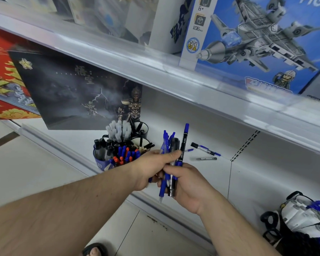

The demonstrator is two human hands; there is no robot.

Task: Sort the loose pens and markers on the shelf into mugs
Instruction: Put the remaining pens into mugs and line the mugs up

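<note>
Both hands meet in front of the lower white shelf [201, 130], gripping one bundle of pens [169, 145]: several blue pens, a thick black marker and a thin black pen with a blue cap. My left hand [151, 168] wraps the bundle from the left; my right hand [187, 183] holds its lower part. Left of the hands stand mugs packed with pens: a blue mug [102, 164], a black mug [141, 129] behind, and clear-capped pens [118, 132]. A few loose pens [205, 150] lie on the shelf to the right.
A dark picture box [72, 89] and a red box [0, 80] lean at the back of the lower shelf. The upper shelf's edge [174, 74] juts out above, bearing a blue jet toy box [257, 43]. A toy [299, 218] lies on the floor at right.
</note>
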